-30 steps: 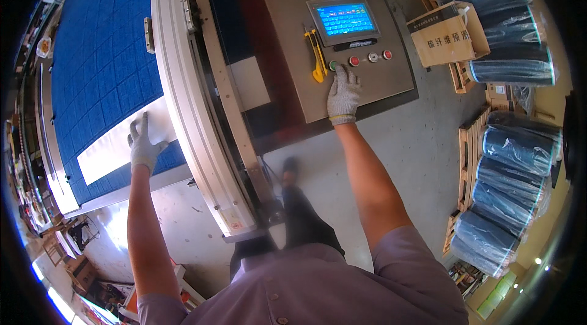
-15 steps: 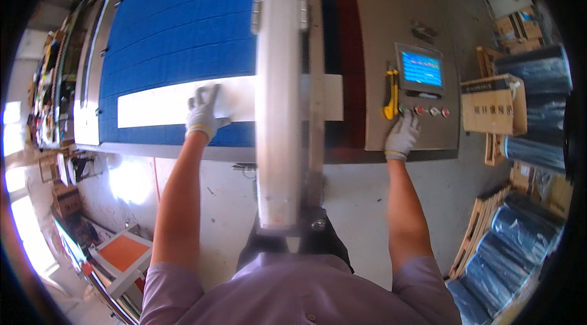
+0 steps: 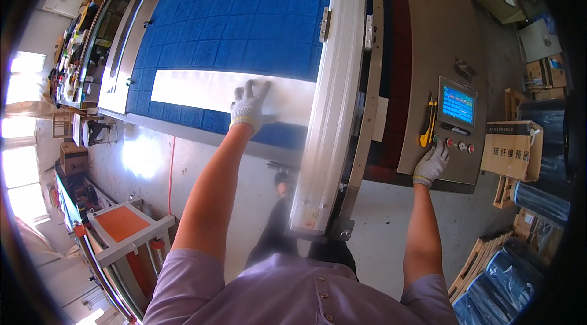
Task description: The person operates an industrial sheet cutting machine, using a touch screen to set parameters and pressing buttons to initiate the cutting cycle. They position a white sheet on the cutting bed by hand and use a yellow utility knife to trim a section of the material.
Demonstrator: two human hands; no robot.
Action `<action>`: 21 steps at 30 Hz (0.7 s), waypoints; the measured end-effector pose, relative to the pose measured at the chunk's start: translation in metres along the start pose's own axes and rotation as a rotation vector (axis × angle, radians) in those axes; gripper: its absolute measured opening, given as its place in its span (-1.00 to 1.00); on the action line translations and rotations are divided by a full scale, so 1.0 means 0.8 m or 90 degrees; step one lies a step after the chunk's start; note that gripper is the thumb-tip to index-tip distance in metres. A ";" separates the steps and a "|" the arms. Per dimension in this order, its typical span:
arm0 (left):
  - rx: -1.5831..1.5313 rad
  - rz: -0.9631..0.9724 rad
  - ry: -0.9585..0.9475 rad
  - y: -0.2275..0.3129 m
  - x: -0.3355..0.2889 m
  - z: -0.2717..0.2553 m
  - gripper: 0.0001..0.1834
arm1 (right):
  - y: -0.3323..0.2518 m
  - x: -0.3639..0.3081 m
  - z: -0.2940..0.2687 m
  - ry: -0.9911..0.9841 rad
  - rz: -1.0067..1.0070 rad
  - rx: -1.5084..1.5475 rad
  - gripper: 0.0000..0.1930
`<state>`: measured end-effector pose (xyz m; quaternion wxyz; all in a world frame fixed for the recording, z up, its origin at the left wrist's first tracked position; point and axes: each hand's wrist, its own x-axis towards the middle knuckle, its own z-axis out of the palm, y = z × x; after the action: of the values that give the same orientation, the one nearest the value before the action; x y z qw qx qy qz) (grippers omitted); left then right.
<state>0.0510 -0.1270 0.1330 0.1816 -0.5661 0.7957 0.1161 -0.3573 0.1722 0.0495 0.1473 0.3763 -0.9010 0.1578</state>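
Note:
My left hand, in a knitted white glove, lies with spread fingers on a long white strip. The strip rests on the blue, grid-marked bed of a large machine. A pale metal beam crosses over the strip; a short piece of it shows again past the beam. On the right, my gloved right hand reaches over the front of the control panel. Its extended fingertips are at a row of round buttons, covering part of the leftmost, green one.
A touch screen sits above the buttons, with yellow-handled cutters beside it. Cardboard boxes and wrapped dark rolls stand to the right. An orange-topped frame is at lower left. The beam's end juts out close to my body.
The whole view has shifted and tilted. The beam, blurred before, looks sharper and stands slightly farther right over the strip. Both hands keep their places on the strip and at the buttons.

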 end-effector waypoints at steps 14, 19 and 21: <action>-0.004 0.004 0.043 -0.005 0.004 0.008 0.13 | -0.004 0.003 -0.002 -0.041 0.025 -0.010 -0.65; -0.005 0.056 0.078 -0.002 0.013 0.021 0.15 | 0.002 0.004 -0.004 -0.038 0.034 -0.016 -0.65; 0.001 0.020 0.059 0.001 0.005 0.013 0.15 | -0.006 0.004 -0.005 -0.031 0.028 -0.038 -0.64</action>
<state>0.0509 -0.1261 0.1217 0.1436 -0.5582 0.8120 0.0921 -0.3553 0.1689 0.0554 0.1329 0.3556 -0.9167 0.1249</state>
